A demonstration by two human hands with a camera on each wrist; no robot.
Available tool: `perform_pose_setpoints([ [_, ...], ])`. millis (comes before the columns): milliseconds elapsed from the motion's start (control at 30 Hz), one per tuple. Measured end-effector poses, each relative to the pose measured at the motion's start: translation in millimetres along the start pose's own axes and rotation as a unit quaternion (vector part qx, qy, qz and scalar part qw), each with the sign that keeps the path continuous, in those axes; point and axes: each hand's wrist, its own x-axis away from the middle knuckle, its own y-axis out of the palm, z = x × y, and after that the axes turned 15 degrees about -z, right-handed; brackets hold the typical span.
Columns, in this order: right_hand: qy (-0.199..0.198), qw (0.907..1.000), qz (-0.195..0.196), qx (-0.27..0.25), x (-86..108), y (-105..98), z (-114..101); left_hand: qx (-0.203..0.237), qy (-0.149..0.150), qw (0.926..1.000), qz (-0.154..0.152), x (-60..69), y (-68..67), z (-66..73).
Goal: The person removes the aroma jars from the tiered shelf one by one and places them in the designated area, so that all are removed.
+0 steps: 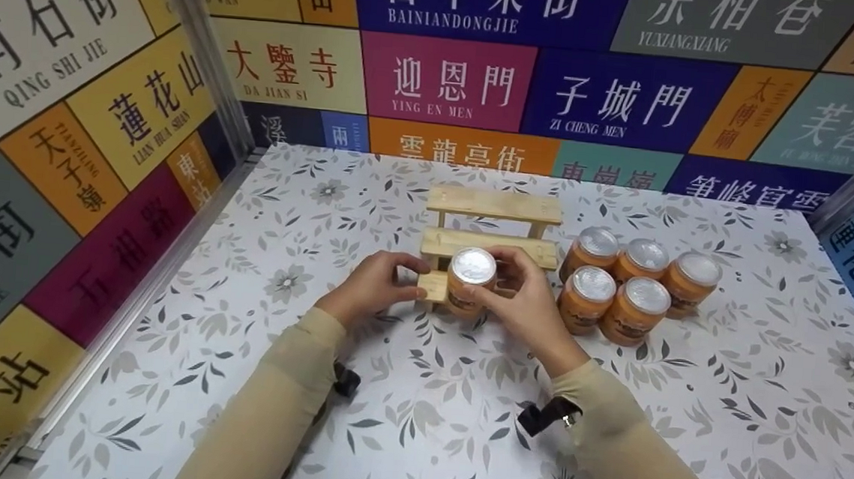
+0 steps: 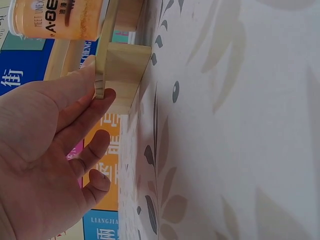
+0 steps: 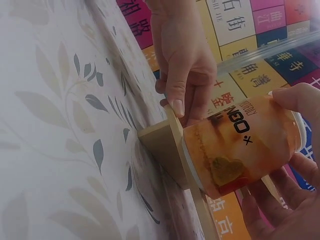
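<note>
A three-tier wooden stepped rack stands on the table. My left hand pinches the left end of its lowest step, thumb on top and forefinger beneath, with the other fingers loosely bent. In my right hand is an orange can with a silver lid, gripped near the top between thumb and fingers. The can is upright, and its base meets the top of that lowest step in the right wrist view. The step's right part is hidden behind the can and hand.
Several matching orange cans stand grouped right of the rack, close to my right hand. The tabletop has a white leaf-patterned cover. Panels with colourful printed signs rise behind it and at both sides.
</note>
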Motion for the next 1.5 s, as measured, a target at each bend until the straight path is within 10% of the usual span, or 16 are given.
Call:
perform_pose_setpoints([
  [1500,-0.037,0.9945,0.096,0.021,69.6,-75.1,-27.1,-0.006,0.033,0.9994,0.008,2.8,0.6,-4.0],
])
